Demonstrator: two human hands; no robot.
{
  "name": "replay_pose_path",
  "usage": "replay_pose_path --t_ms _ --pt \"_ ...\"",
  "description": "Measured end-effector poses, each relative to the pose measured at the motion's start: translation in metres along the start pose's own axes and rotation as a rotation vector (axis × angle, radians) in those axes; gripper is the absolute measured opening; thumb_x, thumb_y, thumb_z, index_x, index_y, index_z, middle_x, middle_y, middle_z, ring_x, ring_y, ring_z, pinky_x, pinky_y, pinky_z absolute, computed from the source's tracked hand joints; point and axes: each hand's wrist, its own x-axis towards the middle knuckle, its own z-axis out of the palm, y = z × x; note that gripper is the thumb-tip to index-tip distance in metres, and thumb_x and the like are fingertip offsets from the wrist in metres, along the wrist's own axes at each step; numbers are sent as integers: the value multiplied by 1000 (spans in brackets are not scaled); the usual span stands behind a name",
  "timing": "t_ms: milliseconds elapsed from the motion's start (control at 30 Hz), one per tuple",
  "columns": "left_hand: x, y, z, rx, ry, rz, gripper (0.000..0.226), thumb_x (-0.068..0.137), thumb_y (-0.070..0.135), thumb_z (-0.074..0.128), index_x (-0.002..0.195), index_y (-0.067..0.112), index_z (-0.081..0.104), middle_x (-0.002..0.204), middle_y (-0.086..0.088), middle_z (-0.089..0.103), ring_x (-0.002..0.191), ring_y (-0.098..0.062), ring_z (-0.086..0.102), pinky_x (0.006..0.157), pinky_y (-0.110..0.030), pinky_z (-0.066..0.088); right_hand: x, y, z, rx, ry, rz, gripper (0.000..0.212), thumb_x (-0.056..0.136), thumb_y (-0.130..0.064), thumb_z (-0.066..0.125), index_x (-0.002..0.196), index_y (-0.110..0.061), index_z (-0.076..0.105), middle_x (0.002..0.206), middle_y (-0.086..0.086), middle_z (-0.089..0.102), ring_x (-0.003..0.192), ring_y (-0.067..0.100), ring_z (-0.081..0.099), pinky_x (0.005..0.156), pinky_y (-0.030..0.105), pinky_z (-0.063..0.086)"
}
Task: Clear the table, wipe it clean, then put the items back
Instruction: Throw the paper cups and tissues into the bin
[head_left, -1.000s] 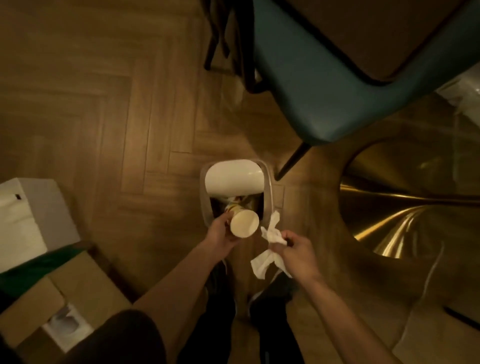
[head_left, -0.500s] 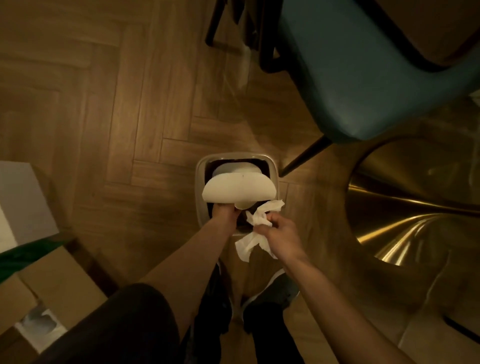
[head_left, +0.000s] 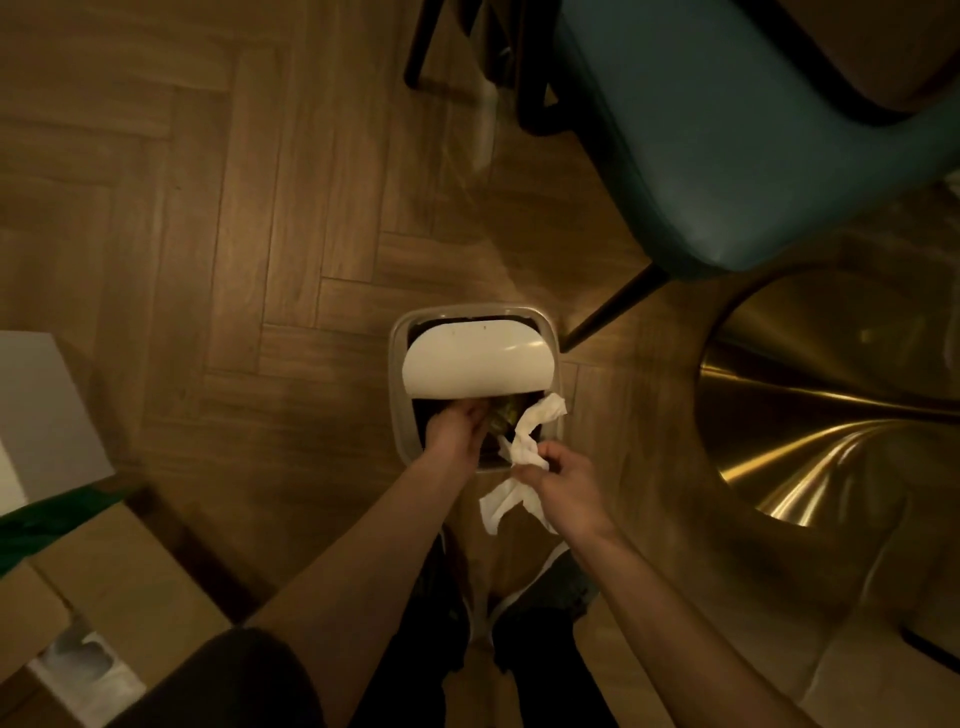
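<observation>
While the left hand (head_left: 457, 431), fingers hidden, reaches under the lid (head_left: 475, 371) of the bin (head_left: 397, 405), the right hand (head_left: 569, 483) pinches the crumpled tissue (head_left: 540, 421) at its near rim, the opening just ahead.

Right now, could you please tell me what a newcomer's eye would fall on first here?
The bright white swing lid of the floor bin at centre draws the eye, with the left hand reaching into the opening just below it. Beside it, the right hand pinches a crumpled white tissue over the bin's near rim. A shiny gold pedestal base gleams at right.
</observation>
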Motion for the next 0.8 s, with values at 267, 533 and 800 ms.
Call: replay_pose_path --t_ms 267,533,800 --pt "-40 4 -39 -85 -251 35 38 101 23 41 133 7 53 124 -12 65 115 -26 62 98 -39 47 3 -2 12 45 68 -40 5 93 -16 62 95 -20 64 83 -4 63 75 9 57 68 26 46" --pt "-66 20 -45 -158 -373 -24 48 99 35 42 134 3 46 127 -20 61 118 -31 60 102 -41 45 17 -5 40 88 60 -80 12 95 -9 55 99 -15 65 91 2 67 85 18 62 69 25 49" --pt "-74 51 -71 896 -113 575 20 98 32 49 104 23 66 103 4 70 88 0 65 70 -16 50 33 -17 58 167 -76 67 36 93 -24 62 127 -16 59 123 10 65 113 27 61 102 46 48"
